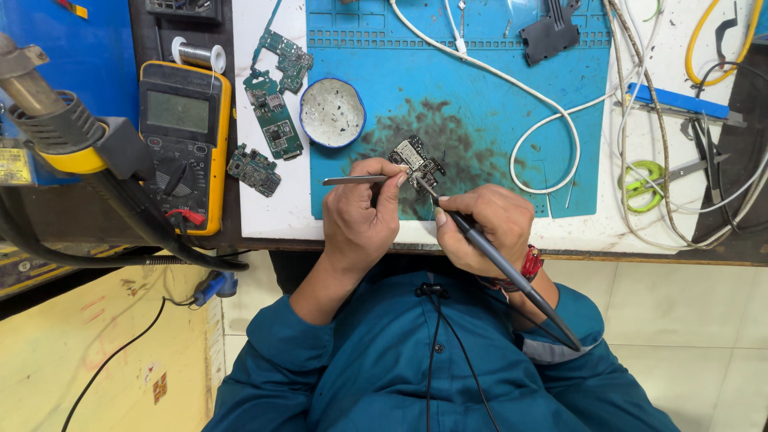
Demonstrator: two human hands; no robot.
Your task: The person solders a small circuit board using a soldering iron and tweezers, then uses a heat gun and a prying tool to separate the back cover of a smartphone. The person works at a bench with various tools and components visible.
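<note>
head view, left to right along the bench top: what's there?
Hot-air gun → yellow multimeter → green circuit boards → round dish → small board on the blue mat → white cable loop → green-handled scissors.

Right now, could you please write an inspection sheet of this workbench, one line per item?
Surface: blue work mat on a white bench, with a dark stained patch at its middle.
Job's things: small circuit board on the stain; soldering iron tip at the board; metal tweezers.
Clutter: yellow multimeter, three loose green boards, round dish, solder spool, green-handled scissors.
Grippers: left hand pinches the tweezers; right hand grips the iron like a pen.
Cables: white cable looped over the mat; tangle at the right edge.
Surroundings: hot-air nozzle at left, tiled floor.
</note>
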